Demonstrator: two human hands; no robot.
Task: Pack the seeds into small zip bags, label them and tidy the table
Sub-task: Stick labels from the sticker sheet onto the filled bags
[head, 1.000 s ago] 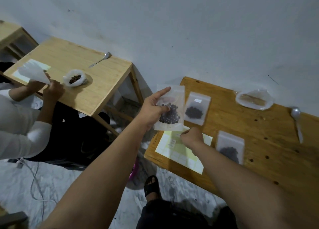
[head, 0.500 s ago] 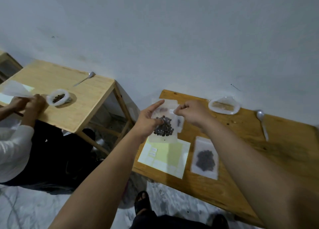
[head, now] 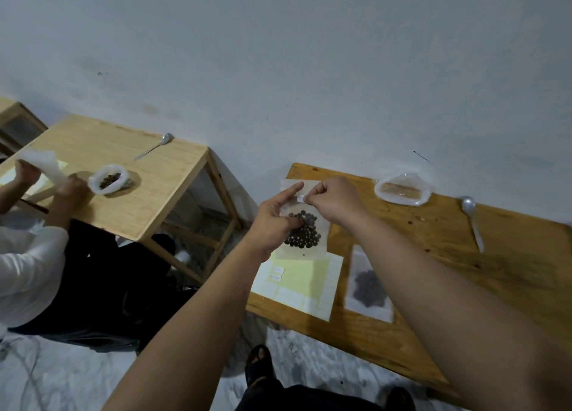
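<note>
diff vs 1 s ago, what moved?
The right hand rose from the label sheet to the top of the seed bag, pinching a small white label. The left hand kept holding the bag up. The second bag and spoon stayed put.

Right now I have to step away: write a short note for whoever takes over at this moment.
Left hand holds the zip bag of seeds up over the table's near-left end.
Right hand pinches a small white label at the bag's top.
Label sheet lies under the bag; a second filled bag lies right of it. Open plastic bag and spoon sit further back on the table.
Done: two bags filled.
Left: stick the label on; I cannot tell if the second bag is labelled; tidy the table.
</note>
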